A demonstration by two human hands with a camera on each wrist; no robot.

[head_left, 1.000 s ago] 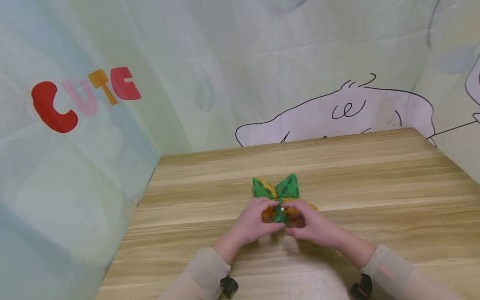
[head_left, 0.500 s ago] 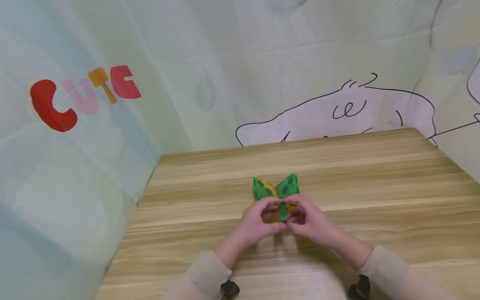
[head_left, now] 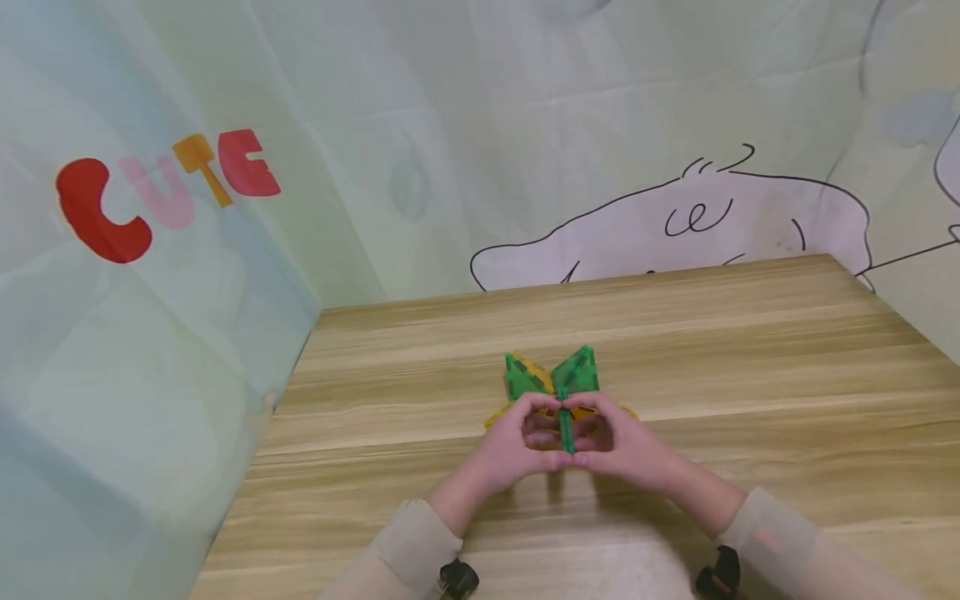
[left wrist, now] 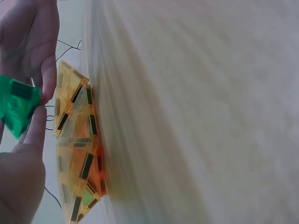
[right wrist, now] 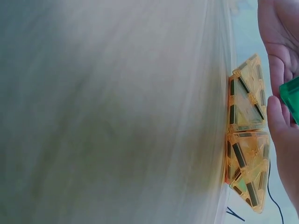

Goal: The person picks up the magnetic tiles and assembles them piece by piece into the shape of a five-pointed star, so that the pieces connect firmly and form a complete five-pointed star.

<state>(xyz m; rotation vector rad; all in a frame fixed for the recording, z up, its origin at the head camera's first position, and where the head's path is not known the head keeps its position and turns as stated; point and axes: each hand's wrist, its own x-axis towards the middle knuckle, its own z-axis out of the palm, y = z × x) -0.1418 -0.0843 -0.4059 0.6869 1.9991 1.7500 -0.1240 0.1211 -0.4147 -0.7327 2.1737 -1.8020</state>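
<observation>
Both hands pinch a green magnetic tile piece [head_left: 567, 429], seen edge-on between them in the head view. My left hand [head_left: 504, 446] holds it from the left, my right hand [head_left: 632, 447] from the right, with thumbs near its lower end and fingers near its top. The same translucent green tile [left wrist: 18, 105] shows at the edge of the left wrist view. Just beyond the fingers sits a structure of joined triangular tiles, with green points [head_left: 577, 372] rising at the back and orange-yellow tiles [right wrist: 248, 151] low on the table. The hands hide much of its middle.
The wood-grain table [head_left: 750, 375] extends around the hands on all sides. A printed cloth [head_left: 420, 150] hangs behind it and along the left. Black straps with small devices [head_left: 459, 577] are on both wrists.
The green piece has turned from showing its face to standing edge-on between the hands. Fingers of both hands have shifted slightly on it. The back green points stay in place.
</observation>
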